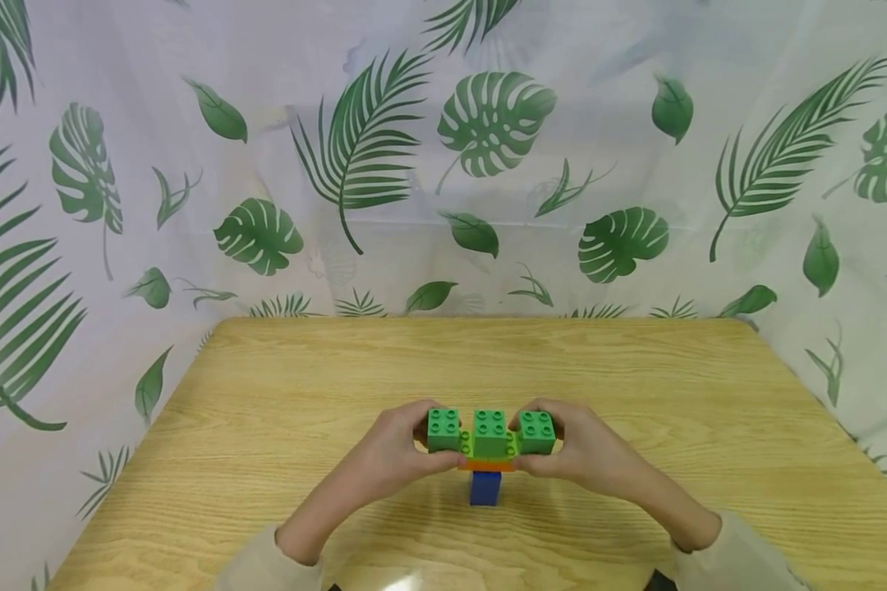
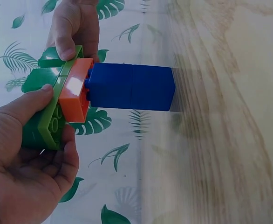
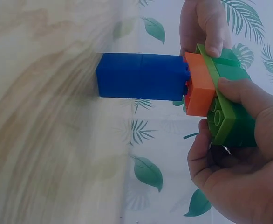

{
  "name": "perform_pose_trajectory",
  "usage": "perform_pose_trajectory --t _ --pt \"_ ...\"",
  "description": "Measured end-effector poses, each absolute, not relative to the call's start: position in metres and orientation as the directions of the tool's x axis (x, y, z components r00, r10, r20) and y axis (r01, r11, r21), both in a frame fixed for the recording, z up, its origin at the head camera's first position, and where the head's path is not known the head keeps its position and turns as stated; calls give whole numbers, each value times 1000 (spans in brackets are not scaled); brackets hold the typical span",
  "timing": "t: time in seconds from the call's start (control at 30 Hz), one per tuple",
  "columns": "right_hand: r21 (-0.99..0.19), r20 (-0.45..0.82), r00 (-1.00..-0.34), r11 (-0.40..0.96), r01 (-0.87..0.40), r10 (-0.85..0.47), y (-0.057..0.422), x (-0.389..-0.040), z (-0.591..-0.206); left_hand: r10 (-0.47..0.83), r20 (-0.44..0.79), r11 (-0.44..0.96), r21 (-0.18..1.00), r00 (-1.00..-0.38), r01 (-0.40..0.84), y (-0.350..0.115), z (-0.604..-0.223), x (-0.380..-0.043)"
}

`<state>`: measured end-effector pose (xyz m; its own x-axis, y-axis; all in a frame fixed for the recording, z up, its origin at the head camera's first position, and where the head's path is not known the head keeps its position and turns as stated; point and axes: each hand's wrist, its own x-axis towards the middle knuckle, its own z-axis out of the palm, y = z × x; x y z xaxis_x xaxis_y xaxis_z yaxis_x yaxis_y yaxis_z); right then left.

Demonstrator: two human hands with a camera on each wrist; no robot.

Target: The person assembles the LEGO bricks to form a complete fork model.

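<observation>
Two stacked blue building bricks (image 2: 132, 87) stand upright on the table, carrying an orange brick (image 3: 199, 86). Lime-green pieces (image 1: 466, 443) lie across the orange one, topped by a left green brick (image 1: 443, 431), a middle green brick (image 1: 490, 435) and a right green brick (image 1: 536, 433). My left hand (image 1: 406, 443) grips the left end of this top, thumb in front. On the opposite end, my right hand (image 1: 572, 443) holds the right green brick and the lime piece under it. Blue studs show in a narrow gap below the orange brick in both wrist views.
The wooden table (image 1: 266, 369) extends around the brick tower on all sides. Behind and beside it hangs a white cloth (image 1: 281, 164) printed with green leaves. A bright reflection lies at the table's near side.
</observation>
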<state>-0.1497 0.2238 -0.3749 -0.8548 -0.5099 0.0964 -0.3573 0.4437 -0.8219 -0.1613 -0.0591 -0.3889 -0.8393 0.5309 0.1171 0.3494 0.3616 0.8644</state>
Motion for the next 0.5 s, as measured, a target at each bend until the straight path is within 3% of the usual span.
perform_pose_trajectory --t 0.5 --pt "-822 119 -859 435 -366 -498 224 -145 -384 517 134 362 861 -846 358 -59 -393 -156"
